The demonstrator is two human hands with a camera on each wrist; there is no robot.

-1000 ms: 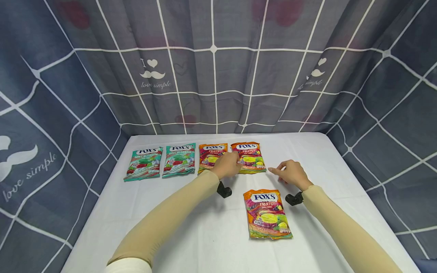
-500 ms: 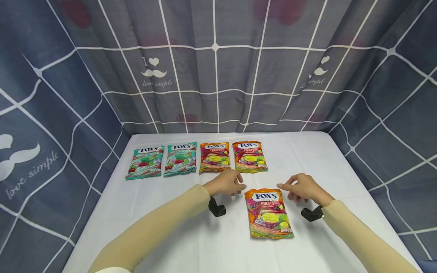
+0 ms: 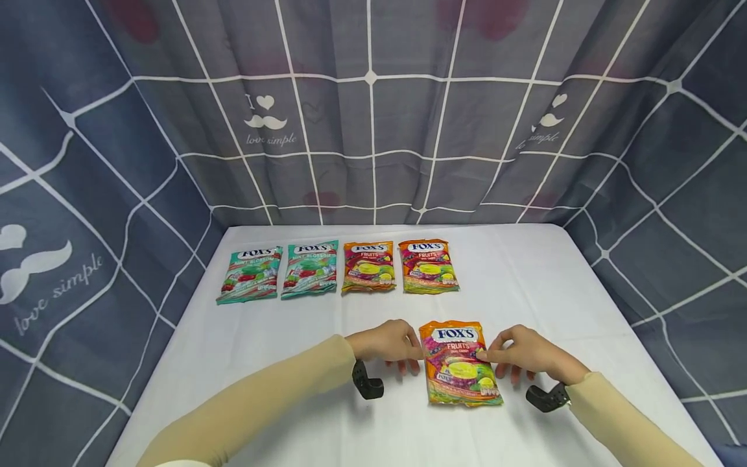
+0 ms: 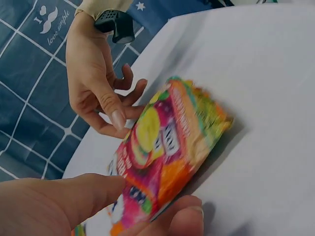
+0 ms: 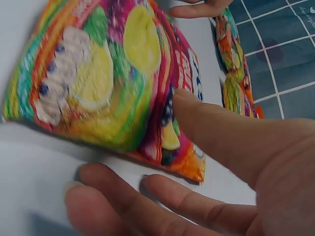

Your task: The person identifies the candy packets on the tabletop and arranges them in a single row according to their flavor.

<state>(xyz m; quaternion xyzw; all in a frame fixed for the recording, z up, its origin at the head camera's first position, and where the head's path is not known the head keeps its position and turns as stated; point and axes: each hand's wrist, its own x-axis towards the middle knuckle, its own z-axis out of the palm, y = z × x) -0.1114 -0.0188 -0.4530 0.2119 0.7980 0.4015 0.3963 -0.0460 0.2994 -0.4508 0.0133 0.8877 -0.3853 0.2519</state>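
Observation:
An orange and magenta candy bag [image 3: 461, 373], labelled FOX'S Fruits, lies face up on the white table between the two hands. At its left edge is my left hand [image 3: 388, 344], fingers loosely bent; in the left wrist view its thumb [image 4: 101, 194] overlaps the bag's upper corner. My right hand [image 3: 531, 353] is at the opposite edge. Its thumb [image 5: 211, 123] reaches over the printed front, while the other fingers [image 5: 187, 196] are spread beside the bag, over the cloth.
Along the back of the white table [image 3: 292, 383] lie two green mint candy bags, left [image 3: 251, 275] and right [image 3: 310, 269], then two orange fruit candy bags, left [image 3: 368, 267] and right [image 3: 428, 267]. A grey checked curtain [image 3: 327, 130] surrounds the back and sides.
Both hands have come back from the rear row toward the nearer fruit candy bag. The left hand has left the back bags, and the right thumb has moved over the near bag's edge.

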